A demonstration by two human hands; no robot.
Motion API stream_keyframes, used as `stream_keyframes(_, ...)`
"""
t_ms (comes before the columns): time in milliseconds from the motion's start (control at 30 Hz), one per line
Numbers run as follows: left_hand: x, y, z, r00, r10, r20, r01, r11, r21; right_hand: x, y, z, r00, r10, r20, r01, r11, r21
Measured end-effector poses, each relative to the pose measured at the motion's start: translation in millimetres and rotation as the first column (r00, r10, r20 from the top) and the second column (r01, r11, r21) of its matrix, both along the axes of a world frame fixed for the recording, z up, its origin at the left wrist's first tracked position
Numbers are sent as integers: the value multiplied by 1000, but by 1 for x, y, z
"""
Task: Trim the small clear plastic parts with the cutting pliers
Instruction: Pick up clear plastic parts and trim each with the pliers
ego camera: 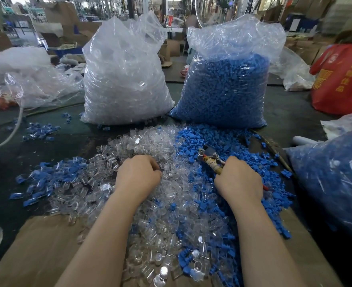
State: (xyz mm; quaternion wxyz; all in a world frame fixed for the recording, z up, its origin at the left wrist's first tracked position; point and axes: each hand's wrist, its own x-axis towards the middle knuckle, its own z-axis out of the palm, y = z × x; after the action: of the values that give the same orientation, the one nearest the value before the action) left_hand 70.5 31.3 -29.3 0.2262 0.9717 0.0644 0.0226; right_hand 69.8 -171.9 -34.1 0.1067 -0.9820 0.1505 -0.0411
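A wide heap of small clear plastic parts (142,146) covers the middle of the table. My left hand (139,175) rests knuckles-up on this heap with its fingers curled into the parts; what it holds is hidden. My right hand (238,179) is closed around the handles of the cutting pliers (209,157). The metal jaws point up and left, over the edge of a pile of small blue parts (222,139). The jaws hold nothing I can see.
Two tall clear bags stand behind the heaps: one of clear parts (125,79), one of blue parts (227,85). Another bag of blue parts (332,179) lies at right, a red bag (343,79) beyond it. Cardboard (40,251) covers the near table edge. Assembled blue-and-clear pieces (40,183) lie at left.
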Motion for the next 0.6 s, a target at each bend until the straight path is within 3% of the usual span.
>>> stream_keyframes(133, 1, 1, -3, 997, -37, 60, 35, 999, 33, 1, 0, -1, 994, -5, 106, -2, 998, 63)
stream_keyframes(200, 2, 0, -3, 993, -16, 120, 28, 995, -92, 3, -1, -2, 990, 9, 142, -31, 988, 150)
stream_keyframes(267, 2, -2, 0, 984, 26, 177, 31, 950, -310, 5, -1, -2, 985, 16, 170, -61, 962, 265)
stream_keyframes(333, 3, -4, 6, 987, 71, 143, 36, 773, -633, 7, 1, -2, 975, 25, 221, -100, 937, 336)
stream_keyframes(400, 1, -7, 12, 997, 62, 50, 15, 470, -883, 8, 3, -1, 956, 37, 291, -156, 903, 400)
stream_keyframes(500, -2, -10, 18, 999, 45, -5, -12, 145, -989, 7, 6, 1, 921, 40, 388, -257, 811, 526)
stream_keyframes(600, -2, -12, 20, 999, 9, -46, -45, -76, -996, 5, 9, 4, 900, 12, 437, -300, 744, 597)
